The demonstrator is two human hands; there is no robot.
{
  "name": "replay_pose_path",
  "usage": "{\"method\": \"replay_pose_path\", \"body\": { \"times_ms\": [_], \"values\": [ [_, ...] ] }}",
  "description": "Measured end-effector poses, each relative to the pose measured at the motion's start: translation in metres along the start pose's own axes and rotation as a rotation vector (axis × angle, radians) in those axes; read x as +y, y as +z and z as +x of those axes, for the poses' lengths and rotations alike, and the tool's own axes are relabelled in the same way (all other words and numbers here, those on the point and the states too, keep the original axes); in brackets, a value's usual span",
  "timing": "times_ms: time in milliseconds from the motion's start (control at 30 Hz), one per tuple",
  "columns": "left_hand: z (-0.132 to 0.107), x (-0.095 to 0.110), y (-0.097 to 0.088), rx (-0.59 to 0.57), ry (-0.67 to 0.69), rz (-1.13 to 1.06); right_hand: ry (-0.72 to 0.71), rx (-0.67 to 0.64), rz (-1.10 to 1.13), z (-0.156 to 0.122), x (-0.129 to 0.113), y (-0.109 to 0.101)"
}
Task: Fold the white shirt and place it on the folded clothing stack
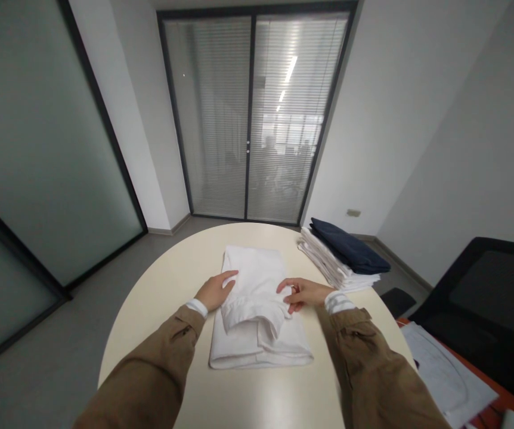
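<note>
Left hand (216,290): fingers (230,276) laid out flat and loose, nothing clenched, palm down on the left edge of the white garment (257,325). It grips nothing and only presses. Likely reason: a flat palm pins the layers so they do not slide on the smooth table (158,298).

Right hand (304,293): thumb and curled fingertips (289,302) closed on the right end of the turned-over band of cloth, a light pinch rather than a fist. Judged reason: the pinch holds the fold line taut against the pinned left side.

The garment lies between the two hands, lengthwise away from the person. Its far half is flat and smooth. Its near half is doubled, with a rolled flap crossing from one hand to the other. The near edge lies in front of both wrists, toward the person. Both hands touch it at mid-length, on opposite edges.

Brown sleeves (364,363) with white cuffs come in from the bottom of the view.

Further out, at the far right of the table, sits a stack of folded clothes (335,269), pale, with a dark blue piece (350,249) on top, well apart from the right hand. A black chair (489,304) stands off the right side, with papers (445,375) below it. A glass door (252,119) with blinds is straight ahead.
</note>
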State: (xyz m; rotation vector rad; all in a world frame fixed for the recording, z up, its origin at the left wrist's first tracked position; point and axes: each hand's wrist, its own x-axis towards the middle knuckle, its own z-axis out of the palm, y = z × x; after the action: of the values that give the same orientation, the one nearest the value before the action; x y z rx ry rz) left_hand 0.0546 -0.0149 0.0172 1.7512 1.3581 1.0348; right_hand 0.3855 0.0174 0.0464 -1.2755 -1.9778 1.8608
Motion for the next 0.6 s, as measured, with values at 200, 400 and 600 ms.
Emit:
{"method": "replay_pose_path", "body": {
  "times_ms": [200,400,600],
  "values": [
    [0.004,-0.011,0.006,0.048,0.110,0.024,-0.274,0.337,-0.071,0.027,0.024,-0.006],
    [-0.003,-0.012,0.012,0.024,0.112,0.135,-0.303,0.517,-0.280,0.022,0.024,-0.009],
    [-0.011,-0.007,0.012,-0.023,0.085,0.178,-0.134,0.179,-0.249,-0.005,0.022,-0.009]
  ]
}}
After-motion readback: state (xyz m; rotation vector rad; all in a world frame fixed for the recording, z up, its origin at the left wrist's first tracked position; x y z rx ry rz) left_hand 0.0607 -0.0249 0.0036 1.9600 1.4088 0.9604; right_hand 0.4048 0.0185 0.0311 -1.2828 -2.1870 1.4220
